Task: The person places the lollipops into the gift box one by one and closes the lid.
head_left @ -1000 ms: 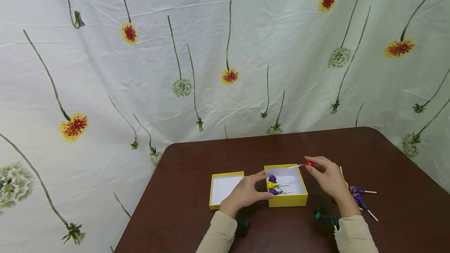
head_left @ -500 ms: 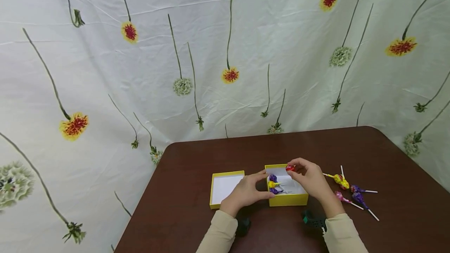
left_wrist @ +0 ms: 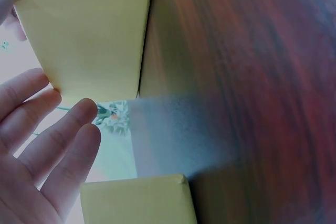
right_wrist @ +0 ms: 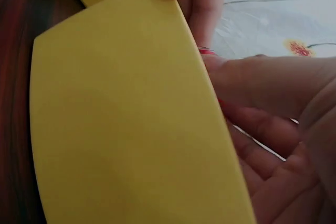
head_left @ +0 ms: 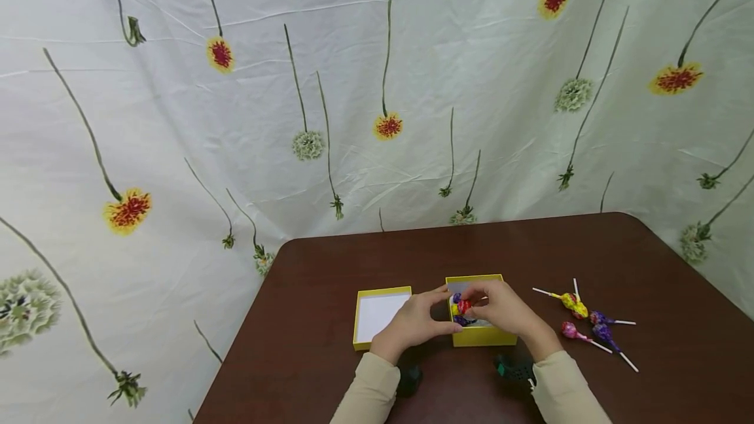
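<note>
A yellow box (head_left: pixel 484 337) with a white inside stands on the table, several lollipops lying at its left end. My left hand (head_left: pixel 411 323) holds the box at its left side, thumb over the near rim and fingers toward the far corner. My right hand (head_left: pixel 501 306) reaches into the box and pinches a red-wrapped lollipop (head_left: pixel 464 307) by its head, above the purple lollipop (head_left: pixel 461 321) and a yellow one. In the right wrist view the box wall (right_wrist: pixel 126 108) hides most of the red lollipop; its white stick (right_wrist: pixel 260 142) shows under the fingers.
The shallow yellow lid (head_left: pixel 377 313) lies open side up left of the box. Right of the box are loose lollipops: yellow ones (head_left: pixel 573 304), a pink one (head_left: pixel 570 330) and purple ones (head_left: pixel 603 332). A flower-printed cloth (head_left: pixel 353 84) hangs behind the brown table (head_left: pixel 365 260).
My right hand has carried the red lollipop leftward from the box's right rim and down to the left end inside. My left hand has stayed on the box.
</note>
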### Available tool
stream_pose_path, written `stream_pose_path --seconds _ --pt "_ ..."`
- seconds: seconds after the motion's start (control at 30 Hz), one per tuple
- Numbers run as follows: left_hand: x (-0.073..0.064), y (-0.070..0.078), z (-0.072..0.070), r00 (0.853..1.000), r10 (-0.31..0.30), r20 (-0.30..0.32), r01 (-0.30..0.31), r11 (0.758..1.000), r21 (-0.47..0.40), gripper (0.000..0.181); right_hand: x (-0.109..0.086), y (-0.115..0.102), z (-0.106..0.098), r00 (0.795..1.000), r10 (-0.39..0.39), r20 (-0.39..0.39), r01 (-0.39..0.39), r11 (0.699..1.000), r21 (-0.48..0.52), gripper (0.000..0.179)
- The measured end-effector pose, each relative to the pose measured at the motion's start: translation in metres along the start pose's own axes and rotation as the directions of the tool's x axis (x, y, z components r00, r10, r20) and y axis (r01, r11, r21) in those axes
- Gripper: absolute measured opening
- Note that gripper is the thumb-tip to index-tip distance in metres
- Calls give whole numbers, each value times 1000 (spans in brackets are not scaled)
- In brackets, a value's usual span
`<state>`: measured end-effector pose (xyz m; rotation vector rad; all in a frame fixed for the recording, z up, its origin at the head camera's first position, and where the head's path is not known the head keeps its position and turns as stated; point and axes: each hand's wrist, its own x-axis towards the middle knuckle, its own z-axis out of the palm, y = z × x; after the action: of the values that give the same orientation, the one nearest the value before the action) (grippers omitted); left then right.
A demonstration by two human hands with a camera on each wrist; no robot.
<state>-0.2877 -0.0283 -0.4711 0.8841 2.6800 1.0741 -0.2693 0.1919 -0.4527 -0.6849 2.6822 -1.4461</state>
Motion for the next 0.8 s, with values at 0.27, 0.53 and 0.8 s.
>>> stream_pose_path --seconds 0.27,0.53,0.8 --pt "0 1 -1 1000 10 4 -10 1000 14 73 10 5 6 989 -48 143 56 997 -57 9" --pt "1 0 -2 1000 17 5 -17 1000 0 73 10 3 7 991 18 132 -10 998 -61 10" --pt "3 0 -1 1000 8 8 -8 1000 9 72 -1 -1 -8 998 64 27 -62 996 -63 16"
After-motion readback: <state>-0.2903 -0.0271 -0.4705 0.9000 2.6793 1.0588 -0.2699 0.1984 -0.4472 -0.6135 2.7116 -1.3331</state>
